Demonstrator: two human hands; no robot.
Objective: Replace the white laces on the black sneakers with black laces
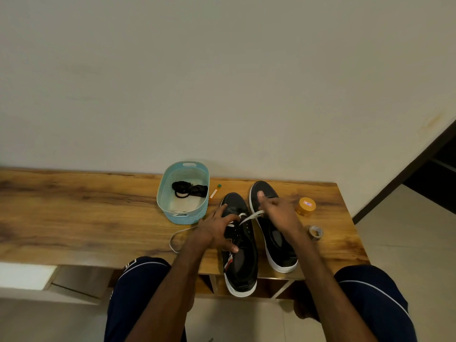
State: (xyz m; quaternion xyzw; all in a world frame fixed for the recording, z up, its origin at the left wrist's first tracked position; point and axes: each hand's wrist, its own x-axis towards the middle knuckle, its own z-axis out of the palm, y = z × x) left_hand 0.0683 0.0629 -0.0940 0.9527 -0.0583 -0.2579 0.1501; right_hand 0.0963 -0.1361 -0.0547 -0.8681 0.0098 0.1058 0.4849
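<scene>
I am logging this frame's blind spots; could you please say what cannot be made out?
Head view: part of the left sneaker's lacing, under the left hand.
Head view: right sneaker's eyelets, behind the right hand holding the white lace.
Head view: orange jar's label, too small to read.

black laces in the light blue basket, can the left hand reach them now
Probably yes: the black laces lie in the open light blue basket right beside the left hand, nothing between, though it rests on a black sneaker.
</scene>
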